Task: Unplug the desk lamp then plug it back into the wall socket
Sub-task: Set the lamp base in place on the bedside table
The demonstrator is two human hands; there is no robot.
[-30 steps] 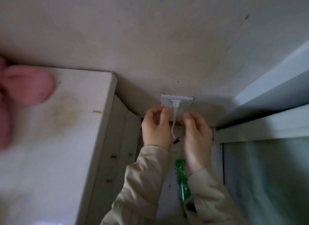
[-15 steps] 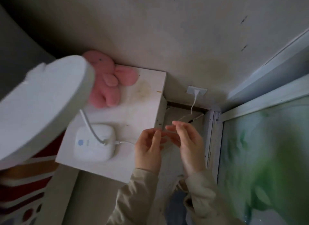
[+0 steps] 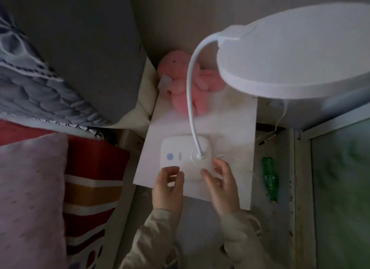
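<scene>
The white desk lamp stands on a white bedside table (image 3: pixel 236 184). Its rounded square base (image 3: pixel 184 150) carries a blue button, and a thin bent neck rises to the large round head (image 3: pixel 296 54) at the upper right. A thin white cable (image 3: pixel 280 116) hangs down behind the table's right edge; the wall socket is hidden behind the lamp head. My left hand (image 3: pixel 168 186) hovers at the base's near left corner with fingers apart. My right hand (image 3: pixel 222 186) hovers at the base's near right side, fingers spread. Neither hand holds anything.
A pink plush toy (image 3: pixel 188 88) lies at the back of the table. A green plastic bottle (image 3: pixel 270 178) lies on the floor to the right. A bed with a grey pillow (image 3: pixel 76 54), pink pillow (image 3: pixel 30 198) and red striped cover (image 3: pixel 92 188) is on the left.
Both hands have left the plug at the wall socket and come back over the lamp base. The view has swung left from the wall to the table and bed.
</scene>
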